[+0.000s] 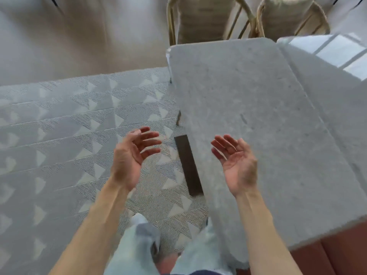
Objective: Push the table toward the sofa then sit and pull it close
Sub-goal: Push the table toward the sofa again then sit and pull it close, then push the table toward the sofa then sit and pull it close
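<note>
Above the worktop's (258, 116) near left edge the right hand (238, 165) hovers palm-up and spread, holding nothing, while the left hand (131, 157) hangs equally wide over the rug (59, 135) — seemingly poised to grip that long edge and push — though motion blur leaves this uncertain.

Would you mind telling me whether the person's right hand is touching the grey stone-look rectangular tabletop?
Cannot tell. In the head view the right hand, palm up with fingers relaxed, overlaps the grey stone-look rectangular tabletop; the blurred view from above shows neither contact nor gap.
</note>
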A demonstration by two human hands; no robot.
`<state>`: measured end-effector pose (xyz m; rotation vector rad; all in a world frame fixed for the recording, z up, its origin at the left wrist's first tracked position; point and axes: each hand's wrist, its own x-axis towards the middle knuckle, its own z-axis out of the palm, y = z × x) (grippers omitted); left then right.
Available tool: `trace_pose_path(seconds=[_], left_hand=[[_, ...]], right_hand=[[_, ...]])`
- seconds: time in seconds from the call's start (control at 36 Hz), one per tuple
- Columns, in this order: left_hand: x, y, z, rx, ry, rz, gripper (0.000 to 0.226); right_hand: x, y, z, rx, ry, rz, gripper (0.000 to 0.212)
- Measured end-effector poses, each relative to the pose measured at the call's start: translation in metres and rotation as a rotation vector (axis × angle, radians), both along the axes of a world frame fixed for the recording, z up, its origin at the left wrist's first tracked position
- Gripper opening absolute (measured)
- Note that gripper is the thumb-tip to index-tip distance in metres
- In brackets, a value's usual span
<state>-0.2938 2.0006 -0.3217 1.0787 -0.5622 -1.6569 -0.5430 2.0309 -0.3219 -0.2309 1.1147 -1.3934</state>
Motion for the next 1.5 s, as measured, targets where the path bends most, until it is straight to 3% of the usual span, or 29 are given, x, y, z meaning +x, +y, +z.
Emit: trace_pose_path(seconds=[0.11, 0.22, 0.44, 0.64, 0.89, 1.06, 1.28, 1.5], left_hand=[[0.08, -0.035, 0.051, -0.086, -0.096, 0.036, 0.029], [0.125, -0.066, 0.096, -0.192, -0.186, 0.024, 0.028], [0.164, -0.127, 0.143, -0.364, -0.288, -0.017, 0.027], [0.189, -0.215, 0.159, -0.439, -0.316, 0.033, 0.024], [0.228, -0.39, 0.188, -0.526, -0.404, 0.2, 0.022], [0.237, -0.507, 0.225, -0.557, -0.358, 0.255, 0.021], [0.209, -0.678, 0.222, -0.577, -0.292, 0.198, 0.022], [0.174, -0.898, 0.205, -0.576, -0.235, 0.003, 0.021]], right_hand=[[0.075, -0.027, 0.044, -0.06, 0.056, 0.082, 0.037], [0.094, -0.059, 0.091, -0.15, 0.149, 0.083, 0.037], [0.112, -0.119, 0.153, -0.275, 0.253, 0.019, 0.037], [0.145, -0.22, 0.18, -0.387, 0.364, 0.057, 0.036], [0.184, -0.446, 0.202, -0.569, 0.316, 0.147, 0.033], [0.168, -0.568, 0.245, -0.612, 0.42, 0.168, 0.032], [0.163, -0.711, 0.26, -0.639, 0.579, 0.158, 0.031], [0.159, -0.869, 0.241, -0.578, 0.689, -0.053, 0.029]])
